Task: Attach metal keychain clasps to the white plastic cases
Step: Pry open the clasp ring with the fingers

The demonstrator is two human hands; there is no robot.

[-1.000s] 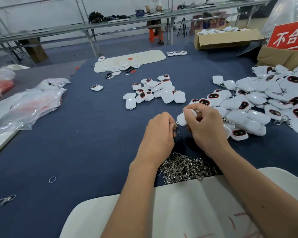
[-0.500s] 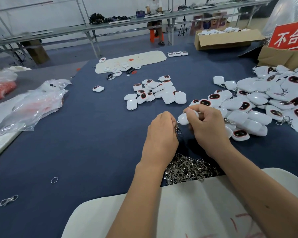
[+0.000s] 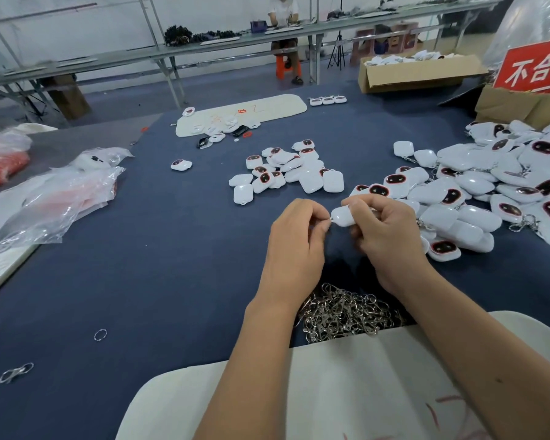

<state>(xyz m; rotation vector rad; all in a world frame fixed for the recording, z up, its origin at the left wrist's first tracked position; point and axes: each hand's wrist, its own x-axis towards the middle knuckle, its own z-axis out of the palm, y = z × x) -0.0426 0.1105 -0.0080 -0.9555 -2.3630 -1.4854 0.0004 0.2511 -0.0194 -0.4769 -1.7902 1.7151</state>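
At table centre, the right hand (image 3: pixel 385 236) grips one white case (image 3: pixel 343 216); left hand (image 3: pixel 296 239) fingers pinch at its corner loop (clasp hidden). Clasped cases (image 3: pixel 489 192) lie at 2 o'clock — the unclasped heap (image 3: pixel 286 173) at 12 and clasp pile (image 3: pixel 343 312) at 6 remain.

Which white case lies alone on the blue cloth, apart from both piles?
The single case left of the middle pile, its dark face up; no other case touches it.
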